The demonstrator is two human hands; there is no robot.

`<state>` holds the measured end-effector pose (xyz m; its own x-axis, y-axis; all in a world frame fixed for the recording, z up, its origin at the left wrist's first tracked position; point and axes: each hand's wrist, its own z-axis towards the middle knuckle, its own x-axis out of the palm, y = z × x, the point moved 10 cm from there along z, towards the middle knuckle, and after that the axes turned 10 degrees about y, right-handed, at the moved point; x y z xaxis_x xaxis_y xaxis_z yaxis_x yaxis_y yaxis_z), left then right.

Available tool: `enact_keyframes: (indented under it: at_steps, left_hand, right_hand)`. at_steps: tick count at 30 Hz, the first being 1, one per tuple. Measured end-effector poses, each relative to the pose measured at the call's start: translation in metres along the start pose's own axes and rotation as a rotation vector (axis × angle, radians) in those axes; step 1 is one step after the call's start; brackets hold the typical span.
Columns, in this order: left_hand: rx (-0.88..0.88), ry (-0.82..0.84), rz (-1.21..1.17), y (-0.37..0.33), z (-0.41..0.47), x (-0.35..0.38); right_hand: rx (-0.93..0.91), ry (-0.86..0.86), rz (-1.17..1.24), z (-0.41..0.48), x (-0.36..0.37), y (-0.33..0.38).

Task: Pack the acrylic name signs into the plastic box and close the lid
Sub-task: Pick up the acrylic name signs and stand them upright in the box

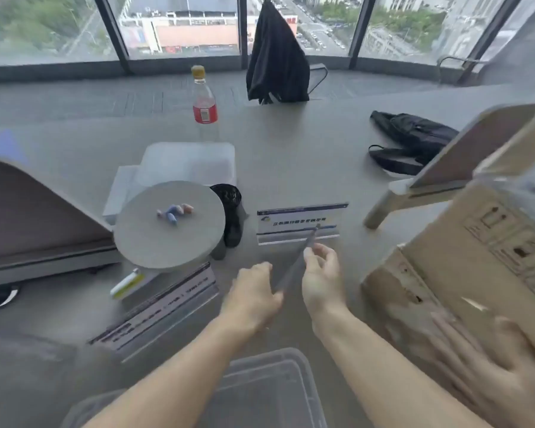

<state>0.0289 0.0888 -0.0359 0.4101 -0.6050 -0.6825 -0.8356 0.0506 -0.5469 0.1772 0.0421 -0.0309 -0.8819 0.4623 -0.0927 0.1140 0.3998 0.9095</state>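
Both of my hands hold one acrylic name sign (300, 257) edge-on, so it shows as a thin grey strip. My left hand (254, 293) grips its near end. My right hand (320, 274) pinches its middle. Just behind it a second sign (300, 219) stands upright on the grey floor, print facing me. A third sign (158, 310) lies tilted on the floor to the left. The clear plastic box (306, 387) sits open under my forearms at the bottom edge. A flat translucent white lid (186, 163) lies further back.
A round grey side table (167, 239) with small coloured items stands left of centre, a black holder (230, 211) beside it. A cardboard box (464, 273) fills the right, a blurred hand (507, 381) on it. A bottle (204, 100), black bag (411, 140) and chair legs lie beyond.
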Motion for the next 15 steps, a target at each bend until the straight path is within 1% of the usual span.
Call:
enact_keyframes:
  at_steps: [2, 4, 6, 8, 10, 12, 15]
  left_hand:
    - [0.016, -0.027, 0.104, -0.001, 0.004, 0.003]
    - [0.003, -0.014, 0.213, -0.001, -0.002, -0.002]
    - [0.028, 0.011, 0.225, -0.001, -0.014, -0.016]
    - [0.063, 0.03, 0.228, 0.001, -0.036, -0.04]
    - [0.127, 0.03, 0.202, -0.002, -0.065, -0.072]
    - [0.178, 0.045, 0.171, -0.004, -0.102, -0.109]
    - [0.205, 0.105, 0.127, -0.001, -0.164, -0.166]
  right_hand:
    - [0.03, 0.0, -0.034, 0.003, -0.003, -0.013]
    - [0.037, -0.018, -0.074, 0.005, -0.014, -0.021]
    - [0.013, -0.012, -0.136, 0.004, -0.023, -0.009]
    - [-0.054, 0.024, -0.198, 0.0, -0.026, 0.015]
    - [-0.148, 0.107, -0.244, -0.014, -0.019, 0.045]
    - [-0.24, 0.192, -0.266, -0.041, -0.004, 0.079]
    - [-0.377, 0.268, -0.285, -0.101, 0.023, 0.131]
